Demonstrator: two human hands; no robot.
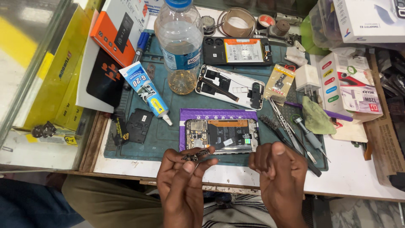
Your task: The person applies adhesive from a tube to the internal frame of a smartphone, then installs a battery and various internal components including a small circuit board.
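The left hand (182, 185) pinches a small dark phone part (193, 157) between thumb and fingertips, its grip closed on it at the near edge of the worktop (363, 177), just in front of the opened phone (222, 135) that lies face down on a purple pad (217, 114). The right hand (279, 177) sits just to the right with its fingers curled in; I cannot tell whether that grip holds anything. The part is tiny and held over the worktop's edge, so a loosened pinch would likely send it to the floor or into the lap, and too hard a squeeze could bend it. The exposed board of the opened phone is close under both hands, and a knock from a knuckle could likely shift it off the pad. I count three opened phone bodies: the near one, a white back shell (230, 86) in the middle of the teal mat (168, 131), and a dark one with its battery showing (237, 51) farther off. There is one plastic water bottle (180, 46), nearly empty, one tube of glue (145, 90) to its left, one brush (270, 124), one pair of tweezers (282, 120), one screwdriver (310, 137) to the right, one white charger plug (307, 78) and one roll of tape (238, 22) at the far side.
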